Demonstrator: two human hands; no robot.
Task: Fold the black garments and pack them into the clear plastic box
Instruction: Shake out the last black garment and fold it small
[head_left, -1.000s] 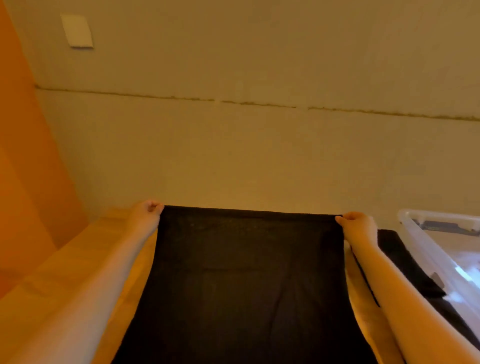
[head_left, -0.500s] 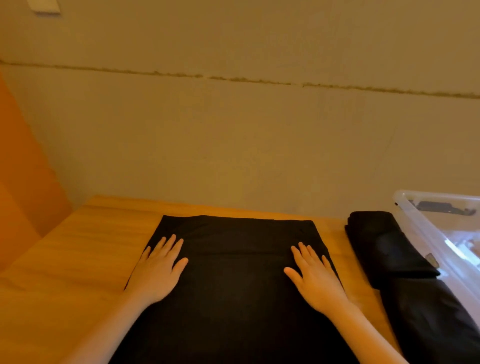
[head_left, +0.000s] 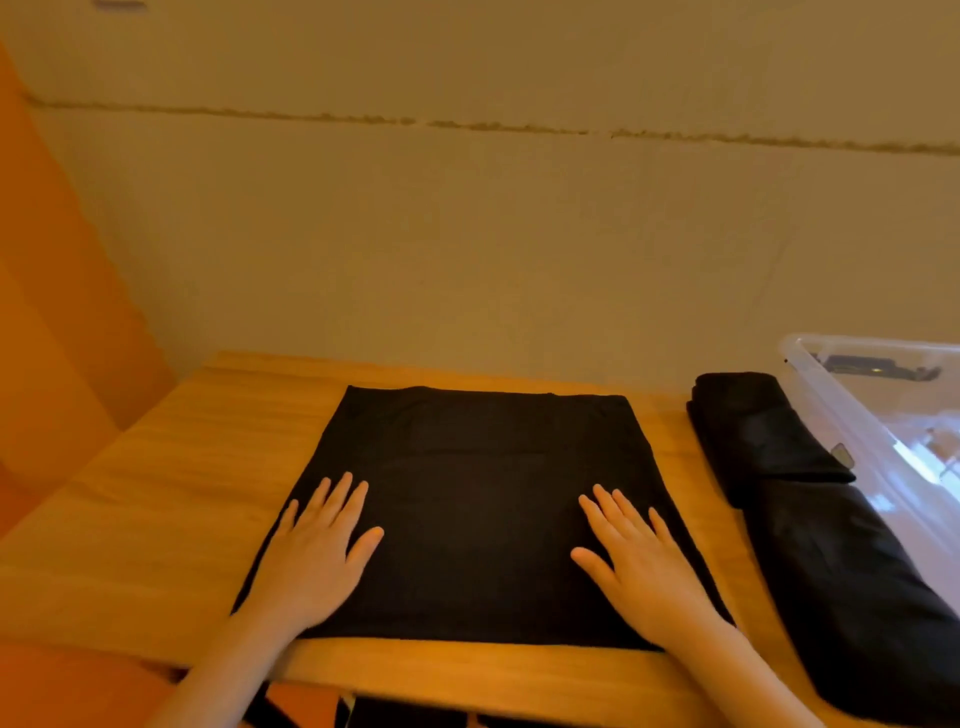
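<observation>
Surface: a light wooden table (head_left: 156, 519) with a straight near edge; its far edge meets the wall.
Room: a plain beige wall (head_left: 467, 234) rises behind the table, crossed by one rough horizontal seam (head_left: 467, 124); an orange panel (head_left: 47, 312) stands along the left side.
Black garments, count: two in sight. One folded black garment (head_left: 478, 493) lies flat as a rectangle in the middle of the table, its near edge just inside the table's edge. A second black garment (head_left: 810, 509), folded long and narrow, lies to the right, well apart from the first and touching or just beside the box wall.
Boxes, count: one clear plastic box (head_left: 852, 415) at the right edge of the view, partly cut off; a small dark part shows near its far rim, too unclear to name. No garment can be seen inside the part that shows.
Hands, count: two, both bare.
Left hand (head_left: 311, 556): palm down on the near left part of the flat garment, fingers straight and slightly spread, pressing and gripping nothing.
Right hand (head_left: 639, 556): palm down on the near right part of the same garment, fingers straight and slightly spread, gripping nothing.
Below the table edge: dark and orange shapes, too unclear to identify.
</observation>
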